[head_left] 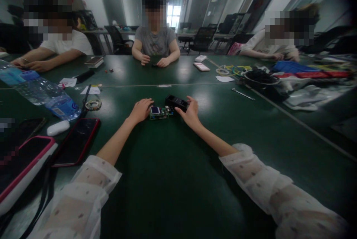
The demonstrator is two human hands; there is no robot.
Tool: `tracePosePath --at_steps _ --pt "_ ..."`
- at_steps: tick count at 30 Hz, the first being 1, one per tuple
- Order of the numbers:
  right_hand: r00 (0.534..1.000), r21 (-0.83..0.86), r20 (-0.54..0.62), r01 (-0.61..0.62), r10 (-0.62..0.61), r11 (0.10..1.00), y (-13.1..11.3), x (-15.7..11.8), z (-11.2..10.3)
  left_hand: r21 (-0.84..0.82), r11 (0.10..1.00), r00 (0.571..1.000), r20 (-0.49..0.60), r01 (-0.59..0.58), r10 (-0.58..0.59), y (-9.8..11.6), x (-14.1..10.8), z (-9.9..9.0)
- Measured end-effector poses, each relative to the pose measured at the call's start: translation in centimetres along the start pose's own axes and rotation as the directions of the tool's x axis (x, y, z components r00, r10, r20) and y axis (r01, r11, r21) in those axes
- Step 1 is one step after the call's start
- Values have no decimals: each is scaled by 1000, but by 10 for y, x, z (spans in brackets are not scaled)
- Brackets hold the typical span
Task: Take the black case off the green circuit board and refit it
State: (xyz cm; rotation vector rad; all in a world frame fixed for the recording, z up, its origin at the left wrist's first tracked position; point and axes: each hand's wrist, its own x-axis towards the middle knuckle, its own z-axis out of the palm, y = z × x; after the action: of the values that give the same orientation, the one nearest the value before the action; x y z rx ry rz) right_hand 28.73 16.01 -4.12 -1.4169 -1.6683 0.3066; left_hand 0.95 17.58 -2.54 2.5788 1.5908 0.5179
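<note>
Sheer sleeves (75,203) were nearest the head camera, the arms reaching over the green table (167,179) to a circuit board (163,113) and a black case (176,102), which lay between the hands, the case behind the board's right end. Bent fingers of the left hand (141,111) met the board's left end, any grip undeterminable; the right hand (190,112) had thumb and fingers parted about the case's right end, and whether it held the case could not be told. A red-edged phone (79,140) lay to the left, a wrench (243,94) to the right.
</note>
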Motion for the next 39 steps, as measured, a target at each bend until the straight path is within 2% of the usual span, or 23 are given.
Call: tracePosePath --at_steps 9,20,32,36,39 --pt "998 19 -20 60 -59 998 -1 -2 -1 -11 1000 1000 -10 -3 3 -1 0 1" --pt "1000 28 -4 10 -10 1000 1 2 -1 13 1000 1000 -7 -10 11 -4 1 2" --pt "1000 77 2 23 -23 997 11 6 1 11 1000 1000 7 -5 5 -3 1 1" --pt "998 202 -42 56 -48 978 2 5 -3 11 1000 1000 9 -3 3 -4 1 2" --pt "991 250 -27 132 -130 959 -14 -1 -9 3 1000 1000 5 -2 2 -5 1 2"
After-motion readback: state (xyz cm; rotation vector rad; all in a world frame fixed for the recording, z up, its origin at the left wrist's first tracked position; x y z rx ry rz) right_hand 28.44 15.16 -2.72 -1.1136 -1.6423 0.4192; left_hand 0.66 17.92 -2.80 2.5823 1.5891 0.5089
